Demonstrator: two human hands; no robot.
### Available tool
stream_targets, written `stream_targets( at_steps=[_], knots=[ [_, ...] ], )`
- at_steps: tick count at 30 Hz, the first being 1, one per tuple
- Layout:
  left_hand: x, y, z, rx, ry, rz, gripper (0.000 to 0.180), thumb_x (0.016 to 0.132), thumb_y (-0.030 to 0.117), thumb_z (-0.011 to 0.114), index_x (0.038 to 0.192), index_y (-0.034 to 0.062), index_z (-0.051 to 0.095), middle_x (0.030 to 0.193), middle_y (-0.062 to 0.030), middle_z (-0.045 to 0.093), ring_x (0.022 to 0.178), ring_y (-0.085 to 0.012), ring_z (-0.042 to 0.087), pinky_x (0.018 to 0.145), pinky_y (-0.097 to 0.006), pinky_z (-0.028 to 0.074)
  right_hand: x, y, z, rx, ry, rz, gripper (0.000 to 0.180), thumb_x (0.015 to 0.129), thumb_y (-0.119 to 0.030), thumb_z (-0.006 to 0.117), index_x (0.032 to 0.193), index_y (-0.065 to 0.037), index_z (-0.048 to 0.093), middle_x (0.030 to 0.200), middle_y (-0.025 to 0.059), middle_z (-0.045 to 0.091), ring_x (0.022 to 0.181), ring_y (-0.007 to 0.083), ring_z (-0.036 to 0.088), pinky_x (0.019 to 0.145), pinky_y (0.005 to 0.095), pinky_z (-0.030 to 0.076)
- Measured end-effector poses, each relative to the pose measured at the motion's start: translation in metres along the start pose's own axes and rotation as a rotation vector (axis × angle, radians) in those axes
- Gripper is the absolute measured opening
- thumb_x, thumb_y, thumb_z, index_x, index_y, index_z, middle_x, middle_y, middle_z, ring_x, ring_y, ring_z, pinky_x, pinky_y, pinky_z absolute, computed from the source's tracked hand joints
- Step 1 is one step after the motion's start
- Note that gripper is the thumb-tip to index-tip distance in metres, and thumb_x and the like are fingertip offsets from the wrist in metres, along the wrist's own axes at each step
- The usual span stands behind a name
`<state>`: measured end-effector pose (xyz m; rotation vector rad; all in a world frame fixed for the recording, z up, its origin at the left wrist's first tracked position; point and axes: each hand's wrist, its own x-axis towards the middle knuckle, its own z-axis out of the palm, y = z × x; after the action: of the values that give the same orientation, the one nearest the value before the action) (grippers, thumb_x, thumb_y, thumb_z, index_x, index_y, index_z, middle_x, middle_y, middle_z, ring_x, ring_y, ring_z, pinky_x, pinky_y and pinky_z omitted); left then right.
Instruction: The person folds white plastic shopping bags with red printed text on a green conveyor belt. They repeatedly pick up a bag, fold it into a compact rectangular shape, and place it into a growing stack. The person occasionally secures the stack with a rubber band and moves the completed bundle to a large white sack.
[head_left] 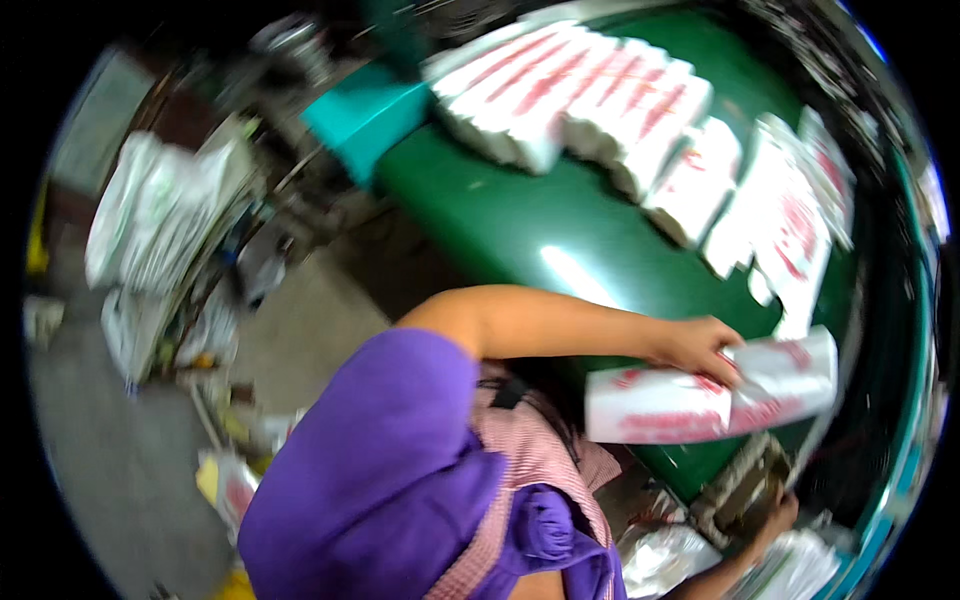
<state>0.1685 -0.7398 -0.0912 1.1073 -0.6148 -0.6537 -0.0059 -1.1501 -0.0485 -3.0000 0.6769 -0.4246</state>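
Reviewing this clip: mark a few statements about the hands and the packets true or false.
1. The left hand grips a white packet bundle with red print. True.
2. The surface under the bundle is red. False: the work surface is green.
3. More white-and-red packets lie in an overlapping row farther along that surface. True.
4. The right hand also holds the bundle. False: it is lower down, apart from the bundle, beside silvery bags; its grip is too blurred to tell.
5. The person's sleeve is yellow. False: the sleeve is purple.
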Motion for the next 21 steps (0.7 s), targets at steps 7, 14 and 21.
stream_targets(
  at_steps=[7, 14, 21],
  knots=[
    [0.007, -0.01, 0.018, -0.373, -0.028, 0.061, 0.038, 0.078, 0.011, 0.074, 0.11, -0.0022, 0.058, 0.094, -0.007, 0.065, 0.082, -0.0112, 0.062, 0.072, -0.024, 0.051, 0.052, -0.022, -0.003, 0.279, -0.194, -0.118, 0.038, 0.09, -0.035, 0.061, 0.078, 0.0, 0.052, 0.065, 0.0067, 0.051, 0.057, 0.0163, 0.047, 0.05, 0.0378, 0.038],
    [0.004, 0.02, 0.015, -0.537, 0.008, 0.067, 0.038, 0.078, 0.01, 0.075, 0.111, -0.0023, 0.06, 0.087, -0.007, 0.067, 0.074, -0.0109, 0.062, 0.065, -0.025, 0.051, 0.018, -0.198, 0.021, 0.846, -0.128, -0.445, 0.054, 0.09, -0.025, 0.058, 0.131, 0.005, 0.042, 0.126, 0.0186, 0.051, 0.108, 0.0293, 0.054, 0.093, 0.0414, 0.045],
    [-0.022, 0.021, -0.015, -0.63, -0.088, -0.012, 0.051, 0.079, 0.011, 0.073, 0.124, -0.0034, 0.054, 0.113, -0.0134, 0.062, 0.098, -0.0174, 0.059, 0.081, -0.029, 0.051, 0.006, -0.226, 0.034, 1.88, -0.168, 0.079, 0.05, 0.09, -0.025, 0.057, 0.127, 0.006, 0.045, 0.129, 0.0228, 0.05, 0.113, 0.033, 0.053, 0.093, 0.045, 0.047]
  ],
)
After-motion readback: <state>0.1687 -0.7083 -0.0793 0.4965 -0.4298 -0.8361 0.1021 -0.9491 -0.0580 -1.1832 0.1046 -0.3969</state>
